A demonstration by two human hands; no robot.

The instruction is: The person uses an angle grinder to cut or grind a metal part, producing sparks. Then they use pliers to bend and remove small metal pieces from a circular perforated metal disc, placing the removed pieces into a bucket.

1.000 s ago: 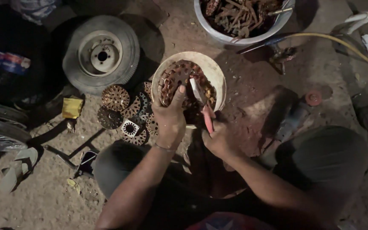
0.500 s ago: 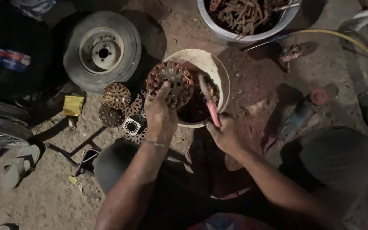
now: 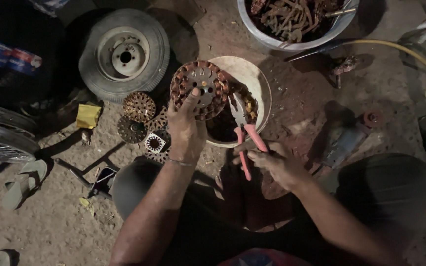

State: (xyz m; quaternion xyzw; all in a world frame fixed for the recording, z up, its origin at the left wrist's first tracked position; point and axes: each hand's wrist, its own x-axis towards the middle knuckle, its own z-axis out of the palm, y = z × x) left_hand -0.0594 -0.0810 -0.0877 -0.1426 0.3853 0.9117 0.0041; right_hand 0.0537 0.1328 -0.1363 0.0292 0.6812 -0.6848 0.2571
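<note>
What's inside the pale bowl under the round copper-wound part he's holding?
The pale bowl holds dark contents with a few yellowish bits near the pliers. The round part in the left hand covers the bowl's left side, so the rest is hidden.

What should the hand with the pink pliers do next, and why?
Probably bring the pliers a little left to the round copper-wound disc. The left hand holds that disc up over the pale bowl, while the right hand grips the pliers with their tips beside the disc, not yet on its windings.
</note>
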